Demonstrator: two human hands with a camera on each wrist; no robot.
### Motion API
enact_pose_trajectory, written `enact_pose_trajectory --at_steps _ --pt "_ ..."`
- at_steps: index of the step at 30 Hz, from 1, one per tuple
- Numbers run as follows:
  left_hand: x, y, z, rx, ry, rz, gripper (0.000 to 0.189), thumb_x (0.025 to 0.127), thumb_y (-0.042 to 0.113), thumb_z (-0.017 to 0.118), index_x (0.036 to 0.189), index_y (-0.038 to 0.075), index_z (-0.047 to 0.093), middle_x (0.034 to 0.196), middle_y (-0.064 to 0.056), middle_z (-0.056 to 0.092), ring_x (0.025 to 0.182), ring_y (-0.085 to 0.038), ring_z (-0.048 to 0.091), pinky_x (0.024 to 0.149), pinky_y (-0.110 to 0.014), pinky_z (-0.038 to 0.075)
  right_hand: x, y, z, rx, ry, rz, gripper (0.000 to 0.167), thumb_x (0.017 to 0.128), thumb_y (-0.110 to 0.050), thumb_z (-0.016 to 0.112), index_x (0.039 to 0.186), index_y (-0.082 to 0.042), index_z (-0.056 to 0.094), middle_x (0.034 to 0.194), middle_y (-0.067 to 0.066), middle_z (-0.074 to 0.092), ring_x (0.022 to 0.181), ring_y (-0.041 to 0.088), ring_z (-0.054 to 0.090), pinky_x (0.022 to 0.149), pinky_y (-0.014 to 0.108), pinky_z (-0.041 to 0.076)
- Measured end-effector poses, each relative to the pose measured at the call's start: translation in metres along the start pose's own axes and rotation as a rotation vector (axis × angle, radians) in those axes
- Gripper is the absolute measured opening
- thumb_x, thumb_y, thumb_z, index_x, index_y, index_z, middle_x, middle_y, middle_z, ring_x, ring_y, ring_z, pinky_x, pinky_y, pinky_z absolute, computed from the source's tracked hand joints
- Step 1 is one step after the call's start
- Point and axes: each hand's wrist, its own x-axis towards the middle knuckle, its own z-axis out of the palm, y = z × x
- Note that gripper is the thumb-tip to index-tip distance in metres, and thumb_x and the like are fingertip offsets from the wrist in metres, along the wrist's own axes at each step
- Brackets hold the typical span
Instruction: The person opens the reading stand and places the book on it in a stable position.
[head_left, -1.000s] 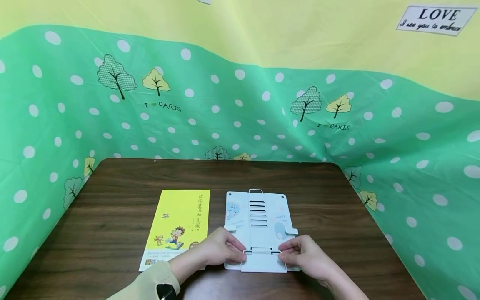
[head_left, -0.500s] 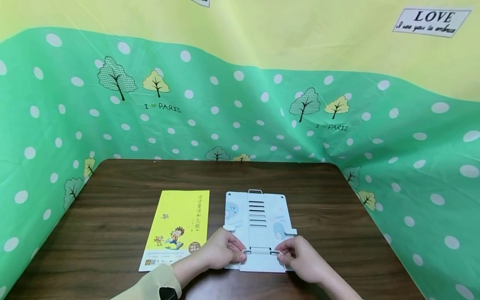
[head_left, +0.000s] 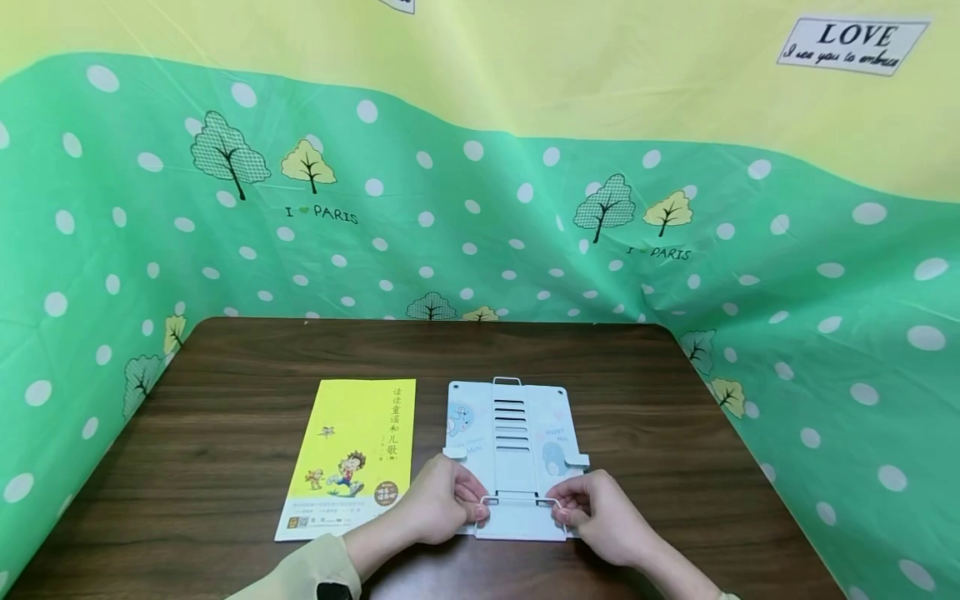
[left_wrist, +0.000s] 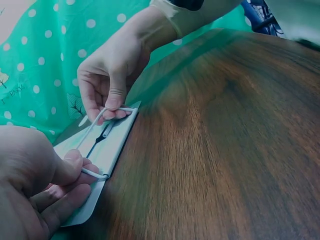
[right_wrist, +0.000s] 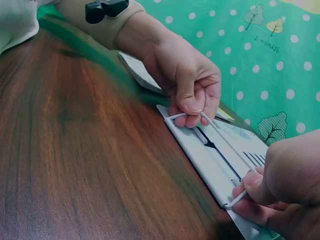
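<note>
A white metal book stand (head_left: 517, 475) with slots down its middle and pale blue cartoon prints lies flat on the table. At its near end, a bent white wire bracket (right_wrist: 227, 141) is tilted up off the plate, its ends at the stand's near edge. My left hand (head_left: 442, 504) pinches the bracket's left corner between thumb and fingers. At the opposite corner, my right hand (head_left: 603, 512) pinches the wire in the same way. The left wrist view shows both thumbs on the wire bracket (left_wrist: 92, 129), with the fingers underneath.
Left of the stand lies a yellow children's book (head_left: 352, 442), its near right part behind my left forearm. Two small side clips (head_left: 576, 460) stick out at the stand's edges. A green dotted cloth (head_left: 450, 225) hangs behind the dark wooden table (head_left: 240, 358).
Both hands keep their pinch on the wire bracket, with hardly any movement. The head view has shifted slightly, so the stand and book appear a little further left.
</note>
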Motion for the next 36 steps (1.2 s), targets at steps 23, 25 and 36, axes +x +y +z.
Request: enact_pose_trajectory --at_steps 23,25,36 --pt "-0.006 0.007 0.000 0.061 0.024 0.045 0.018 0.080 -0.006 0.087 0.081 0.009 0.077 0.068 0.008 0.070 0.066 -0.006 0.069 0.064 -0.023 0.058 -0.011 0.000 0.005 -0.161 0.058 -0.124 0.025 0.091 0.016 0.072 0.101 -0.007 0.072 0.084 -0.005 0.064 0.077 0.006 0.061 0.068 0.025 0.056" --pt "-0.007 0.009 0.000 0.088 0.023 0.054 0.019 0.080 -0.006 0.087 0.080 0.010 0.077 0.067 0.010 0.069 0.066 -0.005 0.068 0.064 -0.023 0.057 -0.012 0.000 0.006 -0.178 0.072 -0.159 0.027 0.089 0.017 0.072 0.100 -0.008 0.071 0.084 -0.006 0.063 0.077 0.006 0.060 0.067 0.025 0.055" --pt "-0.011 0.012 0.001 0.159 0.031 0.093 0.019 0.080 -0.003 0.089 0.079 0.012 0.077 0.067 0.014 0.068 0.065 -0.001 0.068 0.065 -0.021 0.057 -0.019 0.002 0.013 -0.272 0.188 -0.387 0.041 0.077 0.022 0.079 0.094 -0.013 0.068 0.083 -0.012 0.060 0.075 0.002 0.059 0.065 0.023 0.054"
